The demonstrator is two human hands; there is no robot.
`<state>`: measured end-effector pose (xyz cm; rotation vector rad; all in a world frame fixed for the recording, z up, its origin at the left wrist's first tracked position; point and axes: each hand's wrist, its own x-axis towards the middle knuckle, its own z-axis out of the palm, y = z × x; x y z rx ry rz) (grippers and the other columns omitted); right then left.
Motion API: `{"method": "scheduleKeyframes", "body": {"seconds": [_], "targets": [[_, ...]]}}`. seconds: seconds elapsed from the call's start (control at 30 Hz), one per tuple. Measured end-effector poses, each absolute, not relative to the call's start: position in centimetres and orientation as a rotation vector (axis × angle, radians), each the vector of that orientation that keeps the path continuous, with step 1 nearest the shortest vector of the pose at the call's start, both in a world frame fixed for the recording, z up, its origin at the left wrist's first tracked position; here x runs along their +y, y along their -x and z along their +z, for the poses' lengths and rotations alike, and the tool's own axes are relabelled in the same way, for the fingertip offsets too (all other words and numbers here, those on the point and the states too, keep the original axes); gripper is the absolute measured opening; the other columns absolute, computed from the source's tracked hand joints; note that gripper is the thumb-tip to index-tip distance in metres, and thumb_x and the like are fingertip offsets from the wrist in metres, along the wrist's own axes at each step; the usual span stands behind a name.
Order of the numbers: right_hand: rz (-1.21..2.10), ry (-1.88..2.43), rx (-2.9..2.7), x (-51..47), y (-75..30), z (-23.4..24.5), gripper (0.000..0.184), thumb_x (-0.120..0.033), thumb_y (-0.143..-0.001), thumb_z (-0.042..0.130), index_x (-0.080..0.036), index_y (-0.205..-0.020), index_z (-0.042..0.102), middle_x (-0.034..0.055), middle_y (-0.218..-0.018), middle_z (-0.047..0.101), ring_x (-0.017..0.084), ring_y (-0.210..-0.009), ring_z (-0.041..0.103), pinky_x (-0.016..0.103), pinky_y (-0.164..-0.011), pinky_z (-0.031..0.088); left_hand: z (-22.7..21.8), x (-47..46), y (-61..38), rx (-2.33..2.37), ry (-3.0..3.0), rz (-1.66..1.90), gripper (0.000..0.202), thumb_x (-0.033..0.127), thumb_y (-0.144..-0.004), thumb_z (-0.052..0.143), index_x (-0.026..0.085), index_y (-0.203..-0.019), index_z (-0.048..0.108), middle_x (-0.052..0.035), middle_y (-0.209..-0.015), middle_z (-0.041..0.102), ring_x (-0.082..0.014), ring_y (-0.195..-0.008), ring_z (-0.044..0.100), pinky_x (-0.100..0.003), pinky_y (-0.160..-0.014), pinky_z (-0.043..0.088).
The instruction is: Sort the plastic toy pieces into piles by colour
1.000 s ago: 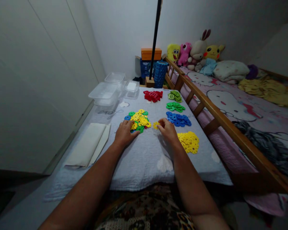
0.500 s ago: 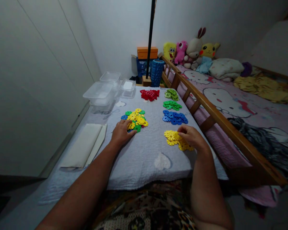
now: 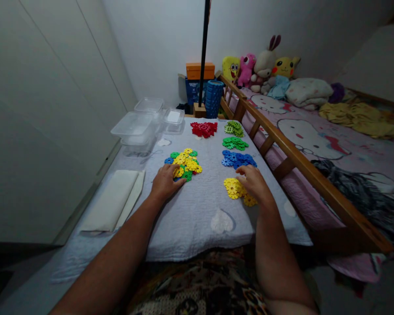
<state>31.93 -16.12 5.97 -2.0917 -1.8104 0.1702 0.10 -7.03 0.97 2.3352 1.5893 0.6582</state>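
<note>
My left hand (image 3: 167,180) rests with fingers apart against the near left side of a mixed pile of flower-shaped plastic discs (image 3: 188,162), mostly yellow with some green, blue and a little red. Over the yellow disc pile (image 3: 232,187) at the right hovers my right hand (image 3: 251,180), thumb and fingers parted and nothing visible between them. Behind that hand lie a blue disc pile (image 3: 233,158), a green disc pile (image 3: 235,143) and a light green disc pile (image 3: 233,128). A red disc pile (image 3: 203,128) sits at the far middle.
Clear plastic boxes (image 3: 133,126) stand at the far left of the cloth-covered table (image 3: 197,227). A folded cream sheet (image 3: 113,199) lies near the left edge. Along the right side runs a wooden bed rail (image 3: 292,162). A black pole (image 3: 203,57) rises behind the table.
My right hand has shifted left and slightly away from me over the yellow pile, and its fingers have parted. My left hand stays by the mixed pile.
</note>
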Motion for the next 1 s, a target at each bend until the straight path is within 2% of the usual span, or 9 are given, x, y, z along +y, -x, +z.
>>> {"method": "scheduleKeyframes", "body": {"seconds": [0.2,0.33,0.43,0.5,0.6,0.73,1.0], "targets": [[0.233,1.921,-2.064,-12.4,-25.2,6.2,0.021,-0.02,-0.092,0.06,-0.018,-0.108,0.074,0.011,-0.111,0.07,0.024,-0.108,0.059,0.036,-0.099,0.04,0.7,-7.1,-0.1,1.598,-2.333,0.678,0.05,0.043,-0.079,0.075,0.022,-0.123,0.063,-0.011,-0.12,0.064,-0.0308,-0.112,0.061,-0.044,-0.099,0.051],[0.246,1.882,-2.113,-10.2,-21.3,5.1,0.034,-0.025,-0.095,0.058,-0.018,-0.127,0.068,0.0139,-0.128,0.065,0.028,-0.118,0.053,0.039,-0.102,0.039,0.4,-7.0,-0.1,1.596,-2.345,0.707,0.05,0.043,-0.079,0.075,0.023,-0.122,0.064,-0.0109,-0.12,0.064,-0.0313,-0.112,0.061,-0.045,-0.099,0.051],[0.24,1.85,-2.09,-9.3,-19.6,3.9,0.045,-0.028,-0.095,0.058,-0.022,-0.14,0.059,0.012,-0.146,0.056,0.03,-0.124,0.048,0.041,-0.102,0.039,0.3,-6.9,-0.1,1.593,-2.342,0.7,0.049,0.043,-0.078,0.075,0.024,-0.122,0.064,-0.0105,-0.119,0.064,-0.0314,-0.111,0.061,-0.045,-0.098,0.051],[0.246,1.838,-2.088,-9.1,-19.1,3.1,0.045,-0.027,-0.096,0.056,-0.025,-0.141,0.057,0.0089,-0.151,0.052,0.03,-0.126,0.046,0.042,-0.103,0.039,0.2,-6.8,-0.1,1.577,-2.35,0.688,0.049,0.043,-0.079,0.075,0.023,-0.123,0.064,-0.0107,-0.12,0.064,-0.0315,-0.112,0.061,-0.045,-0.099,0.051],[0.253,1.82,-2.097,-9.0,-18.9,2.3,0.037,-0.026,-0.097,0.054,-0.026,-0.133,0.062,0.007,-0.146,0.058,0.029,-0.123,0.047,0.041,-0.102,0.038,0.1,-6.7,0.0,1.567,-2.357,0.678,0.05,0.042,-0.079,0.074,0.022,-0.124,0.063,-0.011,-0.121,0.064,-0.0315,-0.113,0.061,-0.044,-0.1,0.05],[0.241,1.805,-2.079,-9.1,-19.1,2.2,0.029,-0.026,-0.097,0.056,-0.024,-0.123,0.068,0.009,-0.133,0.065,0.027,-0.12,0.048,0.039,-0.101,0.037,0.2,-6.8,0.0,1.572,-2.349,0.694,0.049,0.041,-0.08,0.074,0.022,-0.124,0.063,-0.011,-0.12,0.065,-0.0316,-0.112,0.061,-0.044,-0.099,0.051],[0.241,1.797,-2.049,-10.1,-19.3,2.5,0.027,-0.026,-0.094,0.061,-0.024,-0.118,0.072,0.0098,-0.121,0.066,0.027,-0.115,0.049,0.038,-0.098,0.038,0.1,-6.8,-0.1,1.559,-2.357,0.71,0.048,0.04,-0.079,0.075,0.024,-0.123,0.063,-0.0101,-0.122,0.064,-0.0309,-0.116,0.061,-0.044,-0.1,0.051]]}}
